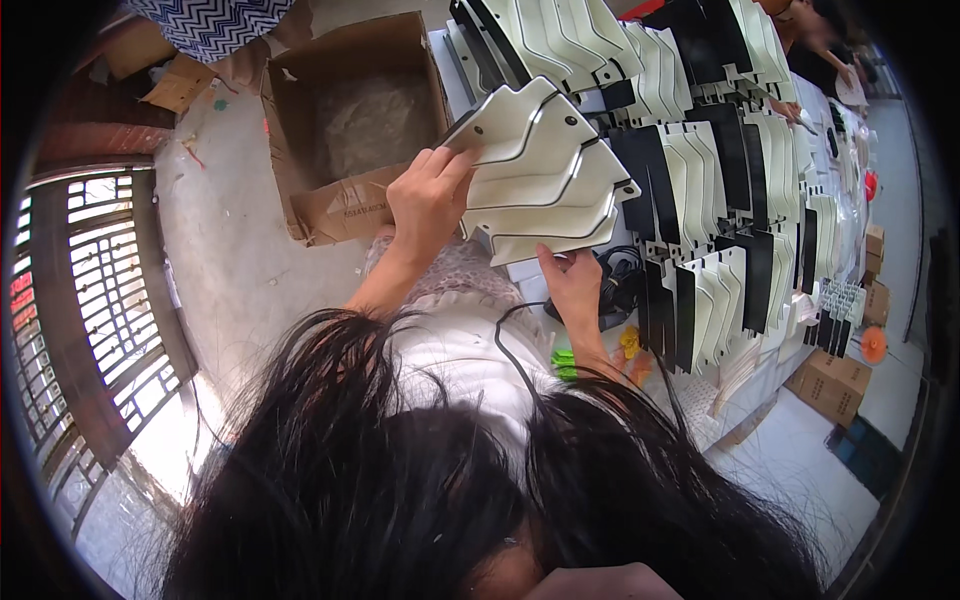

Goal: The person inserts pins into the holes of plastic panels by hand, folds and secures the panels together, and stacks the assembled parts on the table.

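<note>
A small stack of cream zigzag-bent panels (pixel 540 170) with dark edges and corner holes is held up between my two hands, tilted over the near edge of the table. My left hand (pixel 432 195) grips its left side, fingers closed over the upper left edge. At the lower edge, my right hand (pixel 573 285) pinches the stack between thumb and fingers; part of those fingers is hidden. How many panels are in the stack, I cannot tell.
An open cardboard box (pixel 360 205) with clear plastic inside stands at the left. Rows of similar cream panels (pixel 690 185) and black sheets (pixel 645 185) cover the table to the right. A black cable (pixel 622 280) lies near my right hand. Other people work at the far side.
</note>
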